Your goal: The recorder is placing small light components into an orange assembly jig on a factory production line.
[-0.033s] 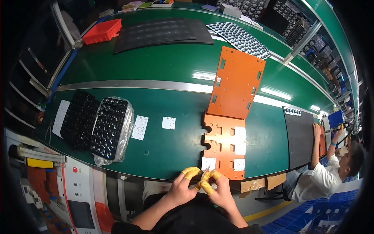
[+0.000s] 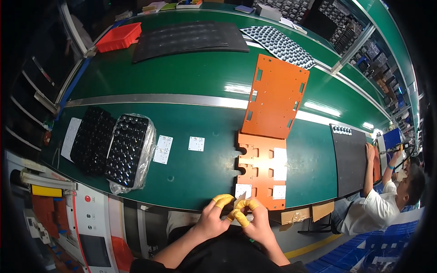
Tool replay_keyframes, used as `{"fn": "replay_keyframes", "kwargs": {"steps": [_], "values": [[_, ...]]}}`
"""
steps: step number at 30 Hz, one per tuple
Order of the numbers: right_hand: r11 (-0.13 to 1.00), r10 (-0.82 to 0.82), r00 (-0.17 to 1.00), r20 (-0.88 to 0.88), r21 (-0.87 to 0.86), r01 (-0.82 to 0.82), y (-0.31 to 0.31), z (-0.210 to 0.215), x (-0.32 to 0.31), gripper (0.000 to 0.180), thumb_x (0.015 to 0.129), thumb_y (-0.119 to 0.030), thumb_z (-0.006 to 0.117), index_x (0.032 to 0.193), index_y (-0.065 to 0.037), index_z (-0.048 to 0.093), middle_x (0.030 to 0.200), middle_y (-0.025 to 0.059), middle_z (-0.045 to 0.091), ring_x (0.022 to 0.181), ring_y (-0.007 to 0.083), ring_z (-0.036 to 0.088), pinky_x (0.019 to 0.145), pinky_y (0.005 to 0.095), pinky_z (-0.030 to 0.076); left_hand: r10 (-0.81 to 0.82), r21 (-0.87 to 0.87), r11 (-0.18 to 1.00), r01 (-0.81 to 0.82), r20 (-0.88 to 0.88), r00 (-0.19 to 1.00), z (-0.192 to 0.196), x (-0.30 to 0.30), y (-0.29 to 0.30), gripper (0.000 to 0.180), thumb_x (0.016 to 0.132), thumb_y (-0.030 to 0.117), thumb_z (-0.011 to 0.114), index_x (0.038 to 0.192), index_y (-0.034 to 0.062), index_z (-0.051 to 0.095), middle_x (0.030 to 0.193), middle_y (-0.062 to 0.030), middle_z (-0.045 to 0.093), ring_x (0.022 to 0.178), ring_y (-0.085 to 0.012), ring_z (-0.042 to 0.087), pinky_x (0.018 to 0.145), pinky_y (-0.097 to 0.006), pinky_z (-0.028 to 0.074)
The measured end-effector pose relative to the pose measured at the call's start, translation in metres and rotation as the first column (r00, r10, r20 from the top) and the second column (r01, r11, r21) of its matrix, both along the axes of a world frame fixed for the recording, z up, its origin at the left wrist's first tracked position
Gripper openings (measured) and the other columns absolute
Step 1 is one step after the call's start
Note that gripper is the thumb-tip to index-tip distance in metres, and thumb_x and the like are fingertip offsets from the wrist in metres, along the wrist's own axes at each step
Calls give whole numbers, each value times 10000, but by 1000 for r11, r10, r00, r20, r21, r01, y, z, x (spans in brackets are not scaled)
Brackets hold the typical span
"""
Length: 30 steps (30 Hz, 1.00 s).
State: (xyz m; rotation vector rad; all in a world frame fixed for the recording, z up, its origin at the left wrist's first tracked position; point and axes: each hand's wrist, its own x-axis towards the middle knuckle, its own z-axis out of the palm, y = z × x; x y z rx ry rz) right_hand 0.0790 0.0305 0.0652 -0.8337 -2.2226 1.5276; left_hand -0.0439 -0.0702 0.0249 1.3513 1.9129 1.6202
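Note:
Yellow finger covers sit on the fingertips of both hands. My left hand (image 2: 214, 221) and my right hand (image 2: 257, 221) come together at the table's near edge, fingers bent. Between them is a thin white circuit board (image 2: 241, 196), tilted nearly edge-on and mostly hidden by the fingers. The right thumb and fingers pinch it; the left thumb meets it from the other side. Just beyond lies an orange fixture (image 2: 257, 170) with notches on its left side. White boards rest on it, including a left one (image 2: 243, 190) and a right one (image 2: 279, 192). Its orange lid (image 2: 276, 98) stands open behind.
Loose white boards (image 2: 196, 144) lie left of the fixture, beside a plastic-wrapped stack of black lens trays (image 2: 129, 150). Farther back are a red bin (image 2: 119, 36), black sheets (image 2: 186, 41) and a panel of dark round parts (image 2: 280, 43). At right, a co-worker (image 2: 380, 204) sits by a black mat (image 2: 353, 159).
The white board between my fingers has tilted slightly, showing a little more of its face. Both hands stay almost in place.

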Motion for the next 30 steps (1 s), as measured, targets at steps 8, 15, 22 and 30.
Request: {"fn": "replay_keyframes", "kwargs": {"steps": [8, 15, 22, 30], "values": [[726, -99, 994, -39, 681, 99, 6, -16, -14, 441, 780, -125, 722, 1150, 48, 556, 1244, 196, 507, 1150, 402, 461, 967, 473, 392, -152, -137, 970, 203, 312, 938, -12, -29, 42, 173, 815, 8, 607, 967, -76, 595, 633, -146, 601, 523, -188, 581, 491, -315, 436], [731, -52, 996, 72, 682, -11, 13, -18, -29, 496, 797, -116, 693, 1190, 135, 526, 1330, 261, 476, 1247, 426, 449, 1019, 480, 384, -56, -166, 978, 130, 392, 918, -25, -44, 71, 146, 893, 27, 544, 969, -77, 612, 629, -39, 586, 523, -43, 501, 454, -244, 381], [751, -98, 982, 160, 659, -32, 19, -29, -32, 419, 781, -30, 631, 1153, 137, 535, 1315, 291, 477, 1248, 442, 448, 1042, 481, 376, 8, -274, 959, 70, 273, 962, -34, -43, 91, 210, 807, 130, 611, 742, -70, 611, 610, -213, 609, 507, -316, 605, 486, -400, 459], [709, -124, 965, 230, 701, -76, 29, -20, -38, 369, 687, -6, 634, 1038, 103, 608, 1225, 242, 559, 1149, 386, 528, 970, 458, 426, -76, -328, 841, 430, 716, 694, -5, -59, 95, 200, 898, 98, 481, 759, -12, 576, 505, -11, 498, 390, -73, 471, 339, -240, 334]]}}
